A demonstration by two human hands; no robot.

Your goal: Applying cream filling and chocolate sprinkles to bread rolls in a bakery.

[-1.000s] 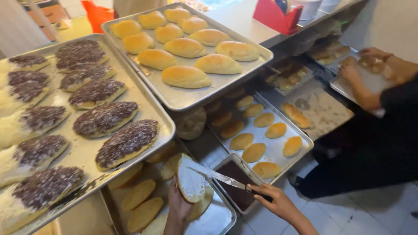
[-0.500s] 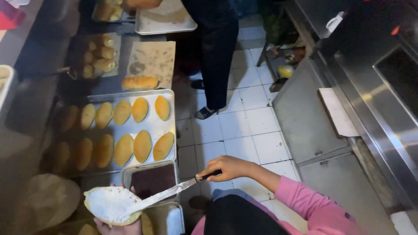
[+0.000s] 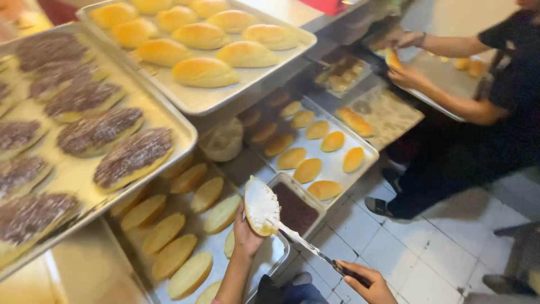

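The left hand (image 3: 246, 236) cups an oval cream-coated bread half (image 3: 261, 205) face-up so the right hand (image 3: 365, 283), fingers clenched (at five o'clock), can spread with a metal knife (image 3: 306, 246).

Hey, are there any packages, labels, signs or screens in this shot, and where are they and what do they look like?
Red box: top edge of the view, on the steel counter behind the tray of plain buns; flat-sided, plain red, mostly cut off, so its kind is unclear.
No labels, signs or screens show anywhere else.
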